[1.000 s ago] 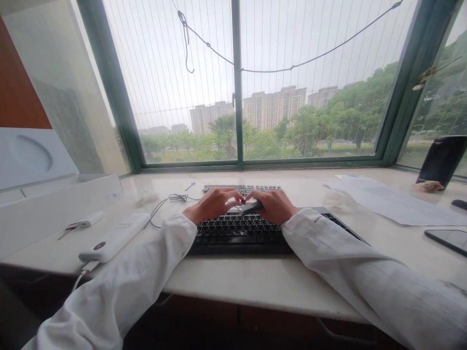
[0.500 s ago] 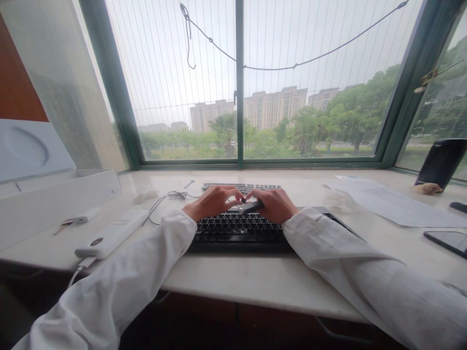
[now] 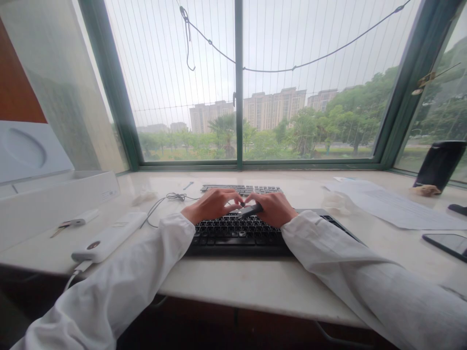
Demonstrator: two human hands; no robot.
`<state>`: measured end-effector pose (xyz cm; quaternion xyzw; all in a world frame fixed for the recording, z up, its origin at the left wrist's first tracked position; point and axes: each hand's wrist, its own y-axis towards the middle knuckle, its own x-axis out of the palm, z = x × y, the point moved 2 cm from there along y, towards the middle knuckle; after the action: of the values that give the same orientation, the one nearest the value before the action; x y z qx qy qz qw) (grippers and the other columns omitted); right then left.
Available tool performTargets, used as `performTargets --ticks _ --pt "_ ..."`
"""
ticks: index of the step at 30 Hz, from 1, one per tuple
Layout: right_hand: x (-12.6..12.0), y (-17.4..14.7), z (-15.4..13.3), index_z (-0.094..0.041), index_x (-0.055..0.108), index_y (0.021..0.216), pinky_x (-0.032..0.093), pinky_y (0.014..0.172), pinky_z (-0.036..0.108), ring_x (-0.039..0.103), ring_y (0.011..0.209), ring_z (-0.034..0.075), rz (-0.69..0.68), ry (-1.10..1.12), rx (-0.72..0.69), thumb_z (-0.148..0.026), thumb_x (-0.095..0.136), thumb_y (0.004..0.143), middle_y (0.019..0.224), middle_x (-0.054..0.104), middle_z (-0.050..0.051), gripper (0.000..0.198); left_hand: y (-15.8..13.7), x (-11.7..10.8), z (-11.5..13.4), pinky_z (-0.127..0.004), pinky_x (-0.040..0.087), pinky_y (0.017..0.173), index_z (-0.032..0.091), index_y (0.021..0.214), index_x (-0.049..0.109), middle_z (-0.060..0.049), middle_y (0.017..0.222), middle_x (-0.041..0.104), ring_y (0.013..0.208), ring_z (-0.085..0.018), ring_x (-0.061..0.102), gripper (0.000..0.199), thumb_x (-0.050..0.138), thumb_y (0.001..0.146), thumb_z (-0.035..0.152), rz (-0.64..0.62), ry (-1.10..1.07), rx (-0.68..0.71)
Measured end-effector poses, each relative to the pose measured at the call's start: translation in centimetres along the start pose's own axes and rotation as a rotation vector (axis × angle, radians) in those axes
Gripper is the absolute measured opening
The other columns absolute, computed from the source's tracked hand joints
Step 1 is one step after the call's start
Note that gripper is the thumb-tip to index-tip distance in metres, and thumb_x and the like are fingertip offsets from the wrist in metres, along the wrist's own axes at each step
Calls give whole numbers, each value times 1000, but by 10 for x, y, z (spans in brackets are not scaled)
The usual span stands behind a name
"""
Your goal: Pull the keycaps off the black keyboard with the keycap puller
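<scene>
I'm at a small two-handed handling step, as I judge it: my left hand (image 3: 209, 201) is drawn into a narrow pinch and my right hand (image 3: 276, 208) is closed around a dark tool (image 3: 250, 211), its pale end pointing left. Where my fingertips meet, at the centre of the frame, is a small black piece (image 3: 242, 204), above the black keyboard (image 3: 237, 240); I can't tell which hand bears it. Handling it calls for steady wrists and a light touch, I'd say.

For containers, a white box (image 3: 69, 194) sits at the left of the frame, its lid (image 3: 27, 150) raised; the front wall hides whatever is inside. A crumpled clear bag (image 3: 334, 201) lies right of centre on the counter (image 3: 233, 282); its contents are too blurred to tell.
</scene>
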<state>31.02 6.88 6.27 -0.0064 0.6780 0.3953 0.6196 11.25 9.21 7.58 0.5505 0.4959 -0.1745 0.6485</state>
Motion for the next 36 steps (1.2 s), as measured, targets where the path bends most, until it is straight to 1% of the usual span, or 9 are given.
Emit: performTargets --ticks 4,10,18,24,28,34,36 --pt "0 0 -1 -31 63 107 37 63 26 66 73 20 -9 -3 14 -20 58 74 75 71 -1 35 0 0 0 -24 47 68 21 99 68 -2 90 69 77 -14 65 23 52 91 36 -5 -4 -8" --pt "0 0 -1 -31 64 106 37 64 26 66 72 20 -6 -8 11 -23 57 77 74 71 0 30 -1 0 0 -24 48 68 20 99 67 -3 89 69 76 -15 65 21 52 90 32 -21 13 3" --pt "0 0 -1 -31 63 107 37 63 26 67 73 20 5 10 12 -18 58 74 75 71 -1 36 -1 -1 1 -25 47 68 20 98 65 -1 91 69 76 -16 65 19 54 88 32 -25 22 -20" --pt "-1 1 -2 -31 64 106 37 64 27 66 73 21 10 11 20 -22 57 75 76 71 0 33 0 -2 2 -24 45 66 22 98 64 -1 92 69 74 -15 64 18 56 87 33 -13 54 -33" --pt "-1 1 -1 -31 63 107 36 63 26 67 73 20 9 2 26 -19 57 74 74 71 -1 36 -1 -2 3 -24 44 62 22 99 64 -1 92 69 73 -16 64 19 55 87 35 -5 101 -54" --pt "1 1 1 -30 62 109 36 62 25 67 72 19 53 11 36 -19 57 75 76 71 -1 36 0 -3 3 -24 45 63 20 99 64 -3 96 69 74 -15 65 20 55 86 33 22 121 -71" --pt "2 2 2 -29 62 108 36 62 25 67 73 19 60 23 45 -20 56 77 77 71 -1 33 0 -4 3 -24 45 63 20 98 64 -3 96 68 75 -15 65 21 53 87 35 30 136 -96"
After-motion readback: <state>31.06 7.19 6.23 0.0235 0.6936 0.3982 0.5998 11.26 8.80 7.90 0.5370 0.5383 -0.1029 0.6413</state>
